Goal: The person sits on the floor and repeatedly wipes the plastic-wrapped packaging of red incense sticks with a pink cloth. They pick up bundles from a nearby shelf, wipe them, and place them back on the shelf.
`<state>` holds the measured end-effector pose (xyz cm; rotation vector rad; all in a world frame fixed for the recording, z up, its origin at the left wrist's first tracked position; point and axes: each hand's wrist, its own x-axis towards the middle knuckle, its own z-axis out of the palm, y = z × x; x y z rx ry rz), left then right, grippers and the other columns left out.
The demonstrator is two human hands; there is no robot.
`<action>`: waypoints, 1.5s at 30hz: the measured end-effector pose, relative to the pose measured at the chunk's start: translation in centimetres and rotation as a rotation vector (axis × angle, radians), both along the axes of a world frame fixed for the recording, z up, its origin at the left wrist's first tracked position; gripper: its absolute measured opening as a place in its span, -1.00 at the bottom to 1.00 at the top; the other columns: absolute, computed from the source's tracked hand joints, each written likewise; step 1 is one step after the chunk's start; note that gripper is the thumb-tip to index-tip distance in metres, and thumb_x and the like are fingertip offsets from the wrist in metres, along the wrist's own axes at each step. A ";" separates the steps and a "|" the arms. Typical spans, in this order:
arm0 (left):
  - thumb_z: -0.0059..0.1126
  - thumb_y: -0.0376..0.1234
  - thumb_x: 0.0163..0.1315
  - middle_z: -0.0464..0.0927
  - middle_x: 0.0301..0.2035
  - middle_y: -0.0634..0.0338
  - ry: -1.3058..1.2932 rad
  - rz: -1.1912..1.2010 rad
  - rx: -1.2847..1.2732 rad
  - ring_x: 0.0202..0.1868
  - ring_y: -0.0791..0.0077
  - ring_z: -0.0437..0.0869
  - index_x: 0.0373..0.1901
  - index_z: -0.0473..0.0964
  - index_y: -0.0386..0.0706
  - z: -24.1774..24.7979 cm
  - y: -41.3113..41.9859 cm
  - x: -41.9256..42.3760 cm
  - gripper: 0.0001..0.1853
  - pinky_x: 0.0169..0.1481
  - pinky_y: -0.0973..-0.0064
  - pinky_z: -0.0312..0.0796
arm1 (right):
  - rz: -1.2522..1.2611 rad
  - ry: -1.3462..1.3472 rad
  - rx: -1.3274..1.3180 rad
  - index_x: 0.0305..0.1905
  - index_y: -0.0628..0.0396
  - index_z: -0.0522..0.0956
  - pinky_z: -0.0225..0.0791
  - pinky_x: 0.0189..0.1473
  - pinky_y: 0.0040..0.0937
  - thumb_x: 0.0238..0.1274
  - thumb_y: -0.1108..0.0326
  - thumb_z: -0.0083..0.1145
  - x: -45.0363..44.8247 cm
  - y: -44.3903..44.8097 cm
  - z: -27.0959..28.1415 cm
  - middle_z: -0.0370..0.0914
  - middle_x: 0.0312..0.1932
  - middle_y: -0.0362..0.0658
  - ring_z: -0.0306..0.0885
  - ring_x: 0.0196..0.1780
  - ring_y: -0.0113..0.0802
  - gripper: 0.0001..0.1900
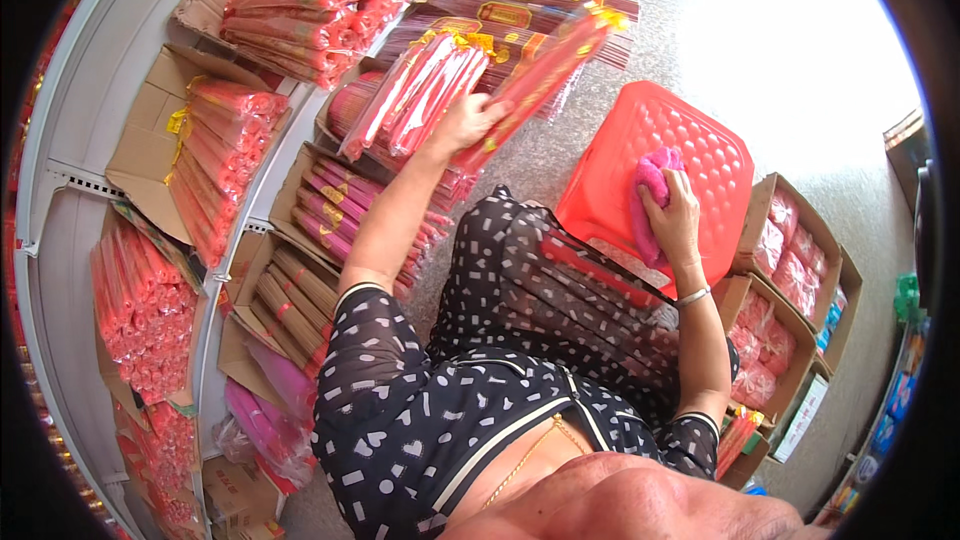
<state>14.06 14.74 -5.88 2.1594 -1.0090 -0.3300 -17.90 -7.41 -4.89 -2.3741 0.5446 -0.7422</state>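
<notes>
My left hand [471, 122] grips a long plastic-wrapped pack of red sticks [541, 82], probably incense, with a yellow tied end pointing away from me. Just left of that hand, clear-wrapped red packs [424, 94] lie on top of other stick bundles. In my right hand [675, 214] is a bunched pink cloth [654, 195], which rests on the seat of a red plastic stool [697, 120]. The seat has a raised bumpy pattern. My palm hides part of the cloth.
White metal shelving [97, 120] on the left holds cardboard boxes of wrapped red sticks [146, 300]. Purple packs [352, 217] and brown stick bundles [292, 292] stand in lower boxes. Right of the stool are cartons of pink packets [791, 262] on the speckled floor [862, 195].
</notes>
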 end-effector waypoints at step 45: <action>0.33 0.08 0.09 0.38 0.14 -0.21 -1.036 0.809 0.175 0.19 -0.14 0.41 0.35 0.23 -0.23 19.4 26.0 -0.2 -0.10 0.28 0.05 0.30 | 0.028 -0.138 0.109 -0.02 0.25 0.52 0.39 0.00 -0.08 0.19 0.36 0.21 -0.3 -0.1 -0.4 0.53 -0.08 0.14 0.52 0.00 0.14 -0.70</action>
